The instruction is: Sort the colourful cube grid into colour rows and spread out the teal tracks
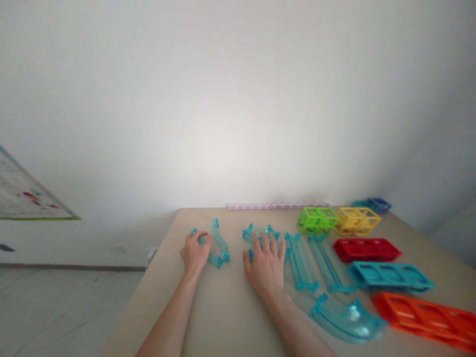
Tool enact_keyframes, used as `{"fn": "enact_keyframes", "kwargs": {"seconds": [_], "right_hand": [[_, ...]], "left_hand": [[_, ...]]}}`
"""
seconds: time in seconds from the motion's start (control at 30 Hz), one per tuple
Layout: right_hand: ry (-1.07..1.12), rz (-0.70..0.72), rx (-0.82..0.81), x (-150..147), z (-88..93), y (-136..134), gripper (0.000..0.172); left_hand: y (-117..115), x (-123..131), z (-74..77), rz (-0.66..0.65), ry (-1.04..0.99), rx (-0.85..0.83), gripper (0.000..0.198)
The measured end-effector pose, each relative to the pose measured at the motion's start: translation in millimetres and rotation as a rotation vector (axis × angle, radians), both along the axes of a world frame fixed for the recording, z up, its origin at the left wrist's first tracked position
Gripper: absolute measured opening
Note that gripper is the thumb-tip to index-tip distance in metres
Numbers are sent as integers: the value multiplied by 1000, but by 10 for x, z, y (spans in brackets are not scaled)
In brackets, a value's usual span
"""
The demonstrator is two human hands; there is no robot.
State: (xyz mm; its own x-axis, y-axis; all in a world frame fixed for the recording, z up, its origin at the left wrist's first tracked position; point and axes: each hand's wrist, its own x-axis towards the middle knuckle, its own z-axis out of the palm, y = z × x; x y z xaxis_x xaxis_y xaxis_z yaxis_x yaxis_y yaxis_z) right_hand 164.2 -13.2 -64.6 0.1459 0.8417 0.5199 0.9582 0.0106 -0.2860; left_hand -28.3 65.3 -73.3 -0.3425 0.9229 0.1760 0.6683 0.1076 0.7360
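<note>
My left hand (195,254) is curled round the near side of a clear blue curved track piece (219,244) lying on the beige table (223,312). My right hand (266,264) lies flat, fingers spread, on top of another clear blue track piece (260,231). Two straight clear blue track pieces (300,262) (330,265) lie just right of that hand. A larger curved clear blue piece (345,320) sits beside my right forearm.
Green (317,220) and yellow (356,220) frame blocks stand at the back right, with a dark blue block (378,204) behind. Red (366,249), teal (390,276) and orange (427,317) flat frames lie along the right. A purple patterned strip (277,205) lies by the wall.
</note>
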Motion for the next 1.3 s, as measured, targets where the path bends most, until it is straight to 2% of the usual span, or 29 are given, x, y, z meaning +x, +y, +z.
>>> {"fn": "enact_keyframes", "kwargs": {"seconds": [0.1, 0.2, 0.27, 0.33, 0.47, 0.57, 0.77, 0.93, 1.03, 1.17, 1.3], "right_hand": [[63, 46, 121, 66, 12, 37, 43], [157, 281, 203, 34, 59, 9, 36], [168, 485, 139, -26, 85, -38, 36], [137, 630, 22, -88, 99, -93, 39], [117, 764, -137, -163, 119, -178, 42], [170, 722, -153, -180, 146, -193, 37], [205, 546, -145, -205, 136, -153, 24], [316, 391, -231, -256, 22, -139, 48], [457, 371, -204, -280, -81, -120, 47], [807, 342, -100, -311, -185, -83, 38], [1124, 407, -89, -353, -179, -79, 37]], "left_hand": [[5, -3, -20, -24, -66, 32, 18], [25, -6, -49, -54, -176, 86, 12], [48, -6, -70, -66, -275, 134, 14], [72, -2, -89, -65, -391, 176, 22], [96, 41, -109, -50, -636, 205, 45], [99, 90, -100, -12, -809, 194, 47], [126, 106, -44, 85, -1085, 129, 39], [135, 17, 9, 116, -1195, 132, 37], [141, -71, 51, 70, -1232, 163, 30], [107, -103, 132, -87, -1250, 165, 17], [-3, 69, 197, -238, -1214, 134, 28]]}}
